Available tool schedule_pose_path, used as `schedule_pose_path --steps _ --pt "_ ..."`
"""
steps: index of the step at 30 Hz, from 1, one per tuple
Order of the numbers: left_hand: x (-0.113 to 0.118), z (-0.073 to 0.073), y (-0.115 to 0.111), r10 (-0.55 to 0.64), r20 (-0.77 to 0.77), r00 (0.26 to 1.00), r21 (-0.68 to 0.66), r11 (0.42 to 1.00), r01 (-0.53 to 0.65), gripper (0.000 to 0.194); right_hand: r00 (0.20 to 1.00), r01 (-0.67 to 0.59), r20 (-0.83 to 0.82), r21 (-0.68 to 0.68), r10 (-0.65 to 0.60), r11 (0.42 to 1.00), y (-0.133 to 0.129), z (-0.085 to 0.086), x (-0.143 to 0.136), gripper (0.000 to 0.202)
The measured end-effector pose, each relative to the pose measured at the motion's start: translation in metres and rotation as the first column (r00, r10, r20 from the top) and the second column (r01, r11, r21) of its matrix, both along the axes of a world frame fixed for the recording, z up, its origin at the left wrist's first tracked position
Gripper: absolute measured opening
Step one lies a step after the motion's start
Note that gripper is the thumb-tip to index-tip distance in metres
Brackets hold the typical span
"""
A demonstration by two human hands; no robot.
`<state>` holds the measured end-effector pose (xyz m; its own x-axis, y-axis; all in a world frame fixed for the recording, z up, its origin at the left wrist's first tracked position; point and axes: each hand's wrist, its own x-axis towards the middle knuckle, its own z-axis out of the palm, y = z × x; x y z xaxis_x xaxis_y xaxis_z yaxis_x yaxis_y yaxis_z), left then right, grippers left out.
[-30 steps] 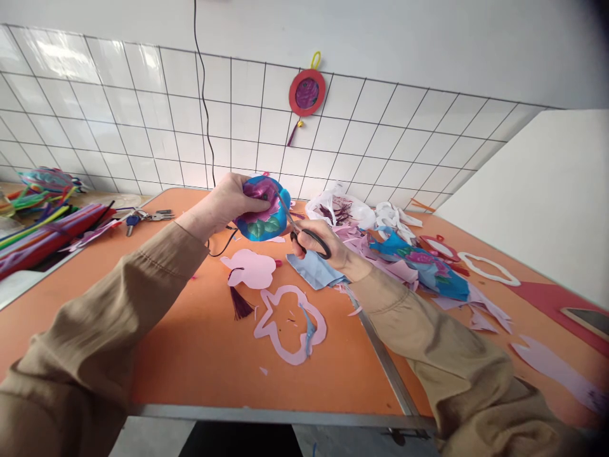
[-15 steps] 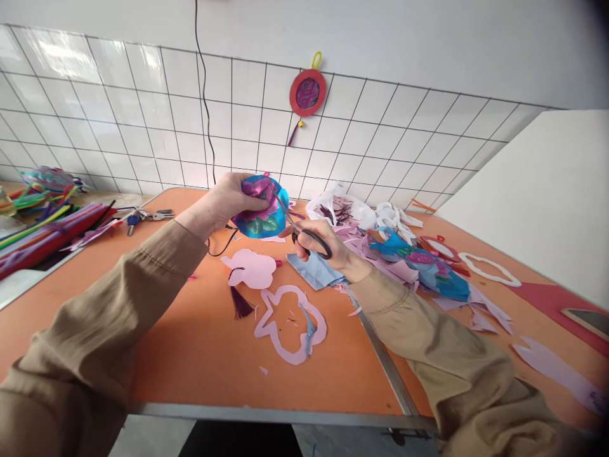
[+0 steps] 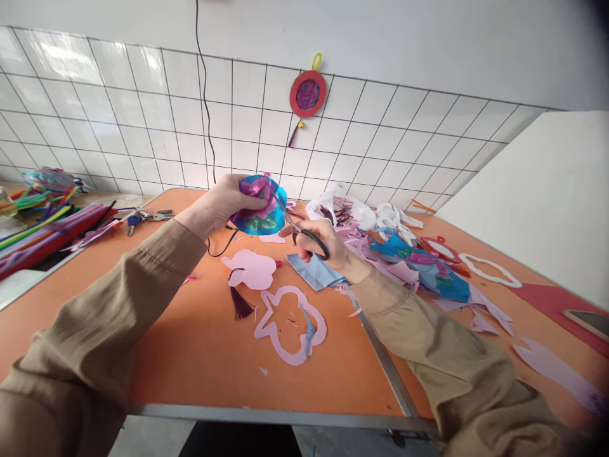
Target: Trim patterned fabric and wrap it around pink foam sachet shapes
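Blue floral cloth (image 3: 262, 216) in left hand (image 3: 223, 203)

**One head-worn view, looking forward and down over an orange table**

There is a single view, so no part of the scene is shared with another. The camera sits on the person's head, above and behind both sleeves, and faces a tiled wall (image 3: 157, 114) beyond the fingers. It stands close: the forearms fill the lower corners, and the left hand (image 3: 223, 203) and right hand (image 3: 323, 244) meet near the middle. The orange table (image 3: 200, 355) spreads below the fingers, its near edge at the bottom.
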<state>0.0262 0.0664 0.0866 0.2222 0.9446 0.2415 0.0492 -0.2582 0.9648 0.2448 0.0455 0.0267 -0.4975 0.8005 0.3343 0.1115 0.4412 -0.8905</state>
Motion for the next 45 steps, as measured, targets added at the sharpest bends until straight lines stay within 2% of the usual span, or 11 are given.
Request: schedule_pose_path --steps 12,19,25,34,40,45 --pt "0.003 0.001 -0.001 0.023 0.071 0.997 -0.091 0.996 -0.017 0.025 0.995 0.086 -0.052 -0.046 -0.088 0.995 -0.006 0.005 -0.005 0.031" --pt "0.003 0.001 -0.002 -0.016 0.149 0.989 -0.12 0.992 0.034 0.021 0.992 0.109 -0.054 -0.05 -0.112 0.993 -0.009 0.006 -0.006 0.037" --pt "0.005 0.002 -0.004 0.026 0.121 0.992 -0.156 0.988 -0.006 0.019 0.991 0.125 -0.058 0.004 -0.125 0.992 -0.01 0.006 -0.008 0.037" --pt "0.003 0.002 -0.004 0.005 0.115 0.993 -0.171 0.985 0.015 0.015 0.99 0.139 -0.046 0.051 -0.137 0.989 -0.01 0.004 -0.008 0.034" --pt "0.002 0.0 0.001 -0.016 0.205 0.979 -0.177 0.983 0.053 0.01 0.989 0.141 -0.06 0.034 -0.139 0.989 -0.012 0.005 -0.01 0.031" --pt "0.002 0.002 -0.001 0.024 0.176 0.984 -0.207 0.978 0.013 0.006 0.985 0.155 -0.071 0.004 -0.154 0.988 -0.015 0.006 -0.011 0.028"
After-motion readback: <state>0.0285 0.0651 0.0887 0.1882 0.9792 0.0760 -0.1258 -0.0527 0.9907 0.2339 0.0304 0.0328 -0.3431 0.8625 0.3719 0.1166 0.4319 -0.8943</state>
